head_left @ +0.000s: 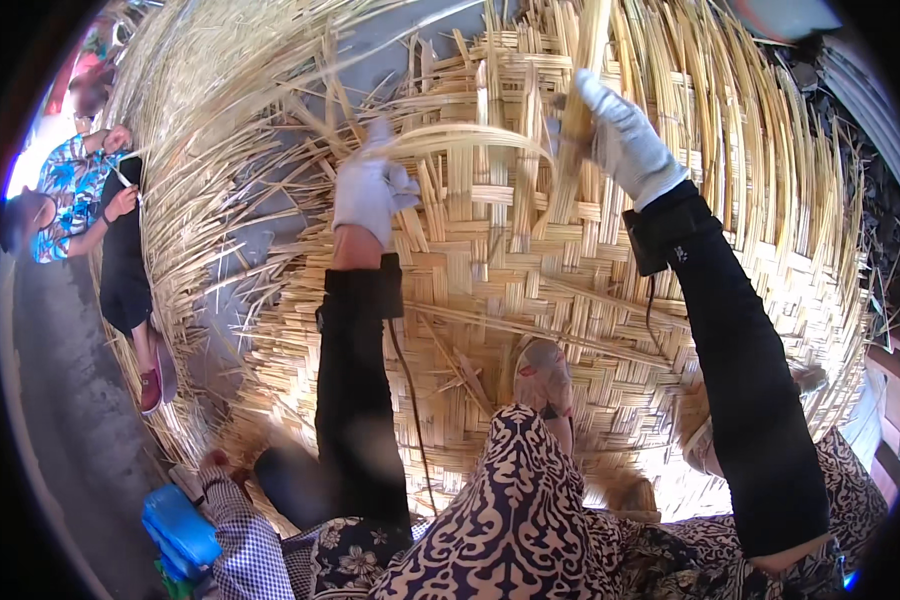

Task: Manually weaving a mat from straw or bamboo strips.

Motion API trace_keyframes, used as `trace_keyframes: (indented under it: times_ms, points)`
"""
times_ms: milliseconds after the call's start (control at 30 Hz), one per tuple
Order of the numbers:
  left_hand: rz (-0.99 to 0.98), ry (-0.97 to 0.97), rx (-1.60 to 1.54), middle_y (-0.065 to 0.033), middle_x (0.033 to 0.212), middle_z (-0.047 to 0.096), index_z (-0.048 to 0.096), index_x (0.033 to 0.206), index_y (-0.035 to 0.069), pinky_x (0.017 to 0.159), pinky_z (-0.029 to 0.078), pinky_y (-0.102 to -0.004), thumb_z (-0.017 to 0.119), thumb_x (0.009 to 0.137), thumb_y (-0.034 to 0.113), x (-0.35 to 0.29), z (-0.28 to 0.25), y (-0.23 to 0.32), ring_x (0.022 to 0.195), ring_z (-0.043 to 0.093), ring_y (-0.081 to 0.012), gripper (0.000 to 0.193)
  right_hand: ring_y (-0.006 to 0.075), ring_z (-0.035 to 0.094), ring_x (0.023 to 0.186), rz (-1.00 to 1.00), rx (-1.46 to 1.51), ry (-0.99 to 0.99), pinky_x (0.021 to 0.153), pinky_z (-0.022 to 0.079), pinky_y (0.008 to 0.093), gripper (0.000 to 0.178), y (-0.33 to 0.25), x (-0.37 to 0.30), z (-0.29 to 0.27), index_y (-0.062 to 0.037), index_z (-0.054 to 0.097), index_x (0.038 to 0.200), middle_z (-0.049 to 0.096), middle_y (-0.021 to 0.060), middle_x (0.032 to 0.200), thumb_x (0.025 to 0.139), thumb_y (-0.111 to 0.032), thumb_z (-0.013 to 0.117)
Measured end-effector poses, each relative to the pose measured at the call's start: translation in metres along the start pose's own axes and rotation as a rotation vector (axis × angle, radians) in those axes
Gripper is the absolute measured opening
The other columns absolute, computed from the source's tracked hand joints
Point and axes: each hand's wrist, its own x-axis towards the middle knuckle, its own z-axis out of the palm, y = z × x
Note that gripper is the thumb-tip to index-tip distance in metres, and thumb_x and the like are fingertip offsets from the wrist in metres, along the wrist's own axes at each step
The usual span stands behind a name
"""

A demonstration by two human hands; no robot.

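A large woven mat (610, 270) of split, straw-coloured reed or cane strips lies beneath my hands, its far part made of loose unwoven ends. My left hand (368, 195), in a white glove, is closed at one end of a thin bent strip (470, 135), which arches over the weave towards the right. My right hand (635, 150), also gloved, is closed around a broad upright strip (575, 130) rising from the weave. Motion blurs the fingertips of both hands. Black sleeves cover my forearms, and a dark cord hangs from each wrist.
Long loose strips (210, 130) spread over the far left. A person in a blue patterned shirt (75, 185) sits there, holding a strip. Another person's checked sleeve (245, 535) is at lower left, beside a blue bag (180, 528). A foot (542, 375) rests on the mat.
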Motion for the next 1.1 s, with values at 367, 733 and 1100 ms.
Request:
trace_keyframes:
  times_ms: [367, 733, 1100]
  points:
    - [0.211, -0.227, 0.898, -0.0066, 0.071, 0.056, 0.058, 0.091, 0.006, 0.053, 0.046, -0.0267, 0.053, 0.081, 0.018, -0.007, 0.013, 0.019, 0.062, 0.056, -0.0144, 0.016, 0.0295, 0.056, 0.093, -0.423, -0.223, -0.868, 0.087, 0.042, 0.0395, 0.039, -0.045, 0.031, 0.003, -0.0023, 0.057, 0.103, 0.051, 0.0128, 0.114, 0.081, -0.035, 0.051]
    - [0.040, 0.059, -0.392, -0.0120, 0.091, 0.055, 0.045, 0.103, 0.003, 0.073, 0.049, -0.0344, 0.052, 0.083, 0.006, -0.007, -0.046, -0.070, 0.081, 0.057, -0.0202, 0.022, 0.0139, 0.059, 0.063, 0.374, -0.619, 0.178, 0.050, 0.049, 0.0243, 0.048, 0.029, -0.015, 0.007, -0.0044, 0.041, 0.117, 0.058, 0.0085, 0.089, 0.076, -0.019, 0.060]
    - [0.009, -0.107, -0.060, -0.0109, 0.106, 0.054, 0.049, 0.105, 0.003, 0.069, 0.050, -0.0288, 0.046, 0.087, 0.014, -0.006, -0.063, -0.063, 0.089, 0.057, -0.0205, 0.021, 0.0096, 0.048, 0.045, 0.406, -0.665, 0.099, 0.037, 0.037, 0.0230, 0.024, 0.035, -0.013, -0.009, 0.0043, 0.051, 0.088, 0.053, 0.0073, 0.066, 0.065, 0.000, 0.056]
